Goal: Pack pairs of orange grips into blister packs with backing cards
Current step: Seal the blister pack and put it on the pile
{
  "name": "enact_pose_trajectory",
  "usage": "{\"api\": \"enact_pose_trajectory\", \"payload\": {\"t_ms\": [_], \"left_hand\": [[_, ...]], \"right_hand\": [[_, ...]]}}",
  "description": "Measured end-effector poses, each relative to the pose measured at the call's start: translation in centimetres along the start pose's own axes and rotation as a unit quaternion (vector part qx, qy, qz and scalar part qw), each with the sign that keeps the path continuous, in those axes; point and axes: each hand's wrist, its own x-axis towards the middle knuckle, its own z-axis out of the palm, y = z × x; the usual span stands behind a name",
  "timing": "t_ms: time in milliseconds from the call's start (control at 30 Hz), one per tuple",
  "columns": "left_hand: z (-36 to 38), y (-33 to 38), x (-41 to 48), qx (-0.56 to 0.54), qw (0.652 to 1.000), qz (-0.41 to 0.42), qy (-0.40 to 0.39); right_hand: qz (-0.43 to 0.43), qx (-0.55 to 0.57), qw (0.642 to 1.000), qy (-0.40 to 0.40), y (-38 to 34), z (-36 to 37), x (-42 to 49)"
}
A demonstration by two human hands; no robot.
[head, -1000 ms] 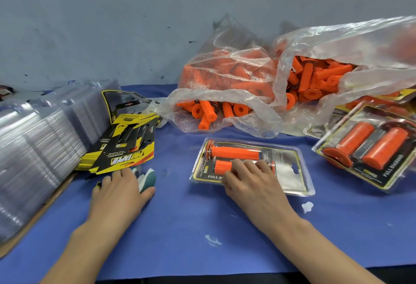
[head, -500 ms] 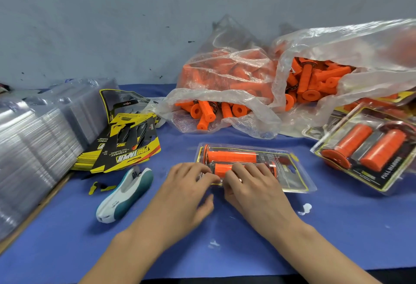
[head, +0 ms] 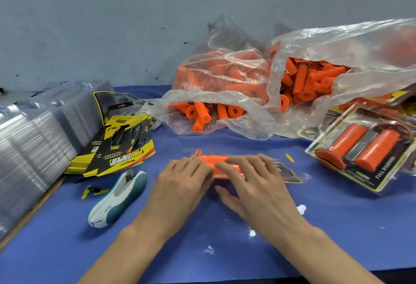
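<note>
Closing seems the step: left hand (head: 180, 184) and right hand (head: 258, 184), fingers nearly straight, press on the filled blister pack (head: 289, 172) mid-way along the desk (head: 337, 234), clasping nothing. Next likely needs even pressure along its edges.

We count two hands, left (head: 180, 190) and right (head: 261, 190); two clear bags of loose grips, one (head: 216, 85) beside the other (head: 351, 45); two filled blister packs, under our fingers (head: 289, 172) and far right (head: 380, 172); one pile of backing cards (head: 122, 149); one white-and-teal hand tool (head: 117, 199).

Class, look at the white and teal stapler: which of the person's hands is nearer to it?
Left. The left hand rests on the blister pack just right of the stapler; the right hand lies farther right on the same pack.
</note>
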Motion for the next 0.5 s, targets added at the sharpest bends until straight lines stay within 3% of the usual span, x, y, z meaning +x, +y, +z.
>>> {"api": "enact_pose_trajectory", "payload": {"t_ms": [133,200,267,367,433,500], "left_hand": [[-1.5,-1.1,1.0,-0.141,0.975,-0.165,0.038],[-2.0,-2.0,1.3,-0.228,0.942,-0.238,0.057],[-2.4,-2.7,1.6,-0.312,0.899,-0.295,0.087],[-2.7,-3.0,1.7,-0.443,0.811,-0.365,0.114],[-2.4,-2.6,1.5,-0.56,0.713,-0.41,0.096],[-1.8,-1.8,1.5,-0.636,0.624,-0.45,0.059]], "right_hand": [[0.14,0.077,0.976,0.146,1.7,-2.7,1.5],[0.256,0.15,0.93,0.217,2.9,-3.7,1.8],[0.369,0.245,0.864,0.238,3.7,-4.0,1.8],[0.463,0.404,0.777,0.134,3.6,-2.9,1.8],[0.476,0.523,0.707,0.021,2.9,-2.1,2.1],[0.45,0.579,0.679,-0.042,2.0,-1.3,2.2]]}}
